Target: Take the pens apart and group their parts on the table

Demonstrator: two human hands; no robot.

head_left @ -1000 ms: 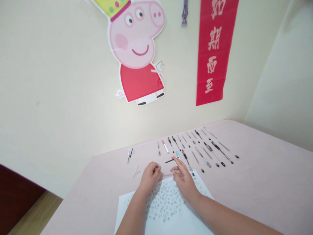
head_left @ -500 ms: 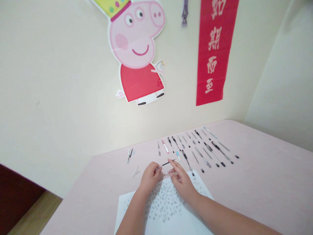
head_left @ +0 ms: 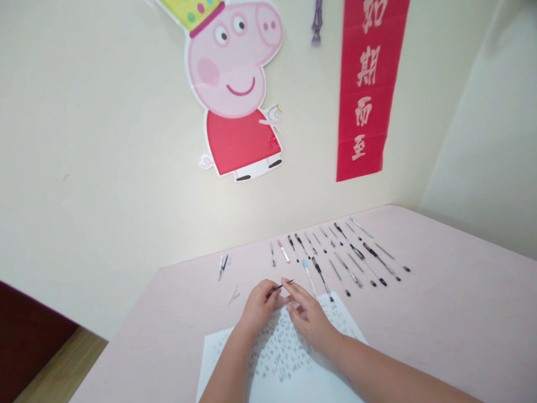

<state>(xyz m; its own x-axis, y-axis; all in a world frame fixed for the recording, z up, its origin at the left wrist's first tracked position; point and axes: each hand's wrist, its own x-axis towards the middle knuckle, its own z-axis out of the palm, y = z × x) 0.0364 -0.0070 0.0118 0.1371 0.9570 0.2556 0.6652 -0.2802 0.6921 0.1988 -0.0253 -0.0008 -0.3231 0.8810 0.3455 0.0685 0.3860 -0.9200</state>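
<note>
A thin dark pen refill (head_left: 277,288) runs between my two hands above the top of a written sheet of paper (head_left: 285,358). My left hand (head_left: 259,305) is closed, thumb and fingers pinched round the refill's left end and a clear pen barrel that the fingers now mostly hide. The fingertips of my right hand (head_left: 308,316) grip the refill near its other end, and its thin tip sticks out past them. Just beyond my right hand lie a pen with a blue end (head_left: 308,274) and a black-gripped pen (head_left: 322,277), which reaches the paper's top edge.
Several pens and refills lie in two slanted rows, including a black pen (head_left: 380,260) and a pink-white pen (head_left: 283,252). Small pen parts (head_left: 222,267) and thin clear pieces (head_left: 234,295) lie to the left. A wall bounds the pink table (head_left: 453,313) at the back.
My right hand has moved left, closer to my left hand. Less of the dark refill shows between them, and the clear barrel is now mostly hidden.
</note>
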